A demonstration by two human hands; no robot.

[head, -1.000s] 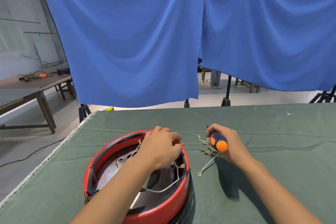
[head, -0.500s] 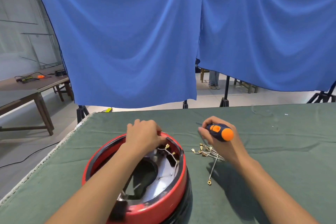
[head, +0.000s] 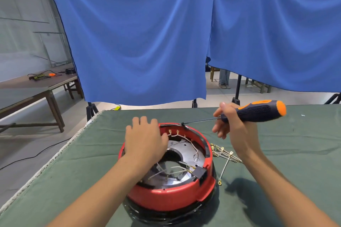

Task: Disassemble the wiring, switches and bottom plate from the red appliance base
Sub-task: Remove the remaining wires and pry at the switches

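Left hand (head: 145, 142) laid flat with fingers straight over far-left rim of red appliance base (head: 171, 195), right hand (head: 234, 127) gripping screwdriver (head: 256, 110), tip at the base's far rim, loose wires (head: 224, 155) on green table (head: 287, 155) below that grip

The left hand (head: 145, 142) hides the red base's (head: 171, 197) far-left rim.

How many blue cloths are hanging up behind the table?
2. One blue cloth hangs on the left; the other blue cloth hangs on the right, slightly overlapping it. More may hang beyond the picture's edges.
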